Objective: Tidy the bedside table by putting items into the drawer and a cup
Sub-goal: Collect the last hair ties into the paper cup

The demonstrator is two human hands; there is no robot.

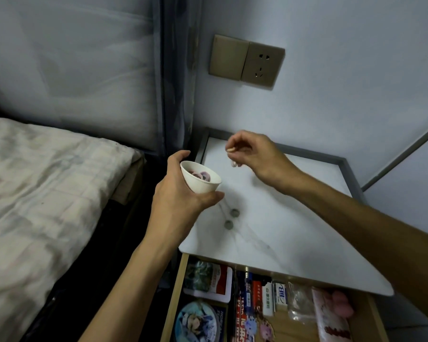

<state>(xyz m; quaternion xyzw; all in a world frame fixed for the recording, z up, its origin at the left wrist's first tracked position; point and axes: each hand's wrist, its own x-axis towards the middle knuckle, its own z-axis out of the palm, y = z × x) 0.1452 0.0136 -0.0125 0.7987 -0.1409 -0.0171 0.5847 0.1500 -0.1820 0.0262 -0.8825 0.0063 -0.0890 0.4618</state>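
Here the left hand holds the cup tilted, mouth up-right.

"What does the wall look like?"

"Pale blue-grey and plain, in dim, cool light. A brass-coloured switch and socket plate is mounted on it, and a grey strip runs slantwise at the right."

"And the furniture?"

"A bed with a rumpled pale cover lies at the left under a padded grey headboard. The bedside table, white marble-patterned and grey-rimmed, stands against the wall."
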